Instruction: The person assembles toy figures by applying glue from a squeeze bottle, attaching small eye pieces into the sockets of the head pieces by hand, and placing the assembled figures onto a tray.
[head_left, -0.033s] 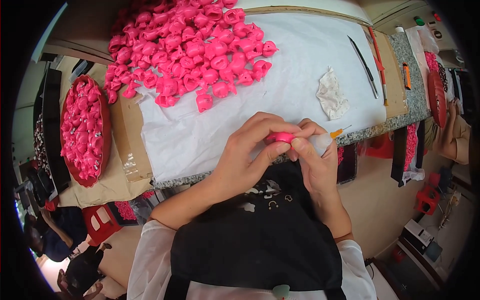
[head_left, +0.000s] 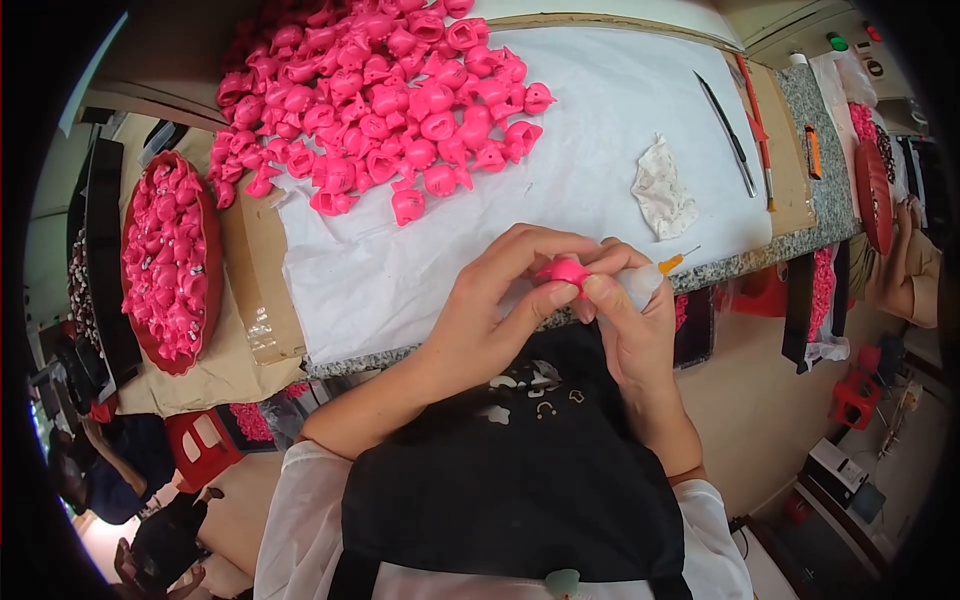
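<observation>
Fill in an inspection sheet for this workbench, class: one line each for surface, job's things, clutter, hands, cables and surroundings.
Surface: white sheet over a speckled stone bench, with brown cardboard at its left edge.
Job's things: one small pink piece held at the bench's near edge; a heap of pink pieces on the sheet; a red tray of pink pieces to the left.
Clutter: crumpled white rag; long thin tools and an orange pen-like thing at the right.
Hands: left hand and right hand both pinch the piece; the right also holds a small orange-tipped bottle.
Cables: nothing seen.
Surroundings: another person's arm at the right; red stools below.
</observation>
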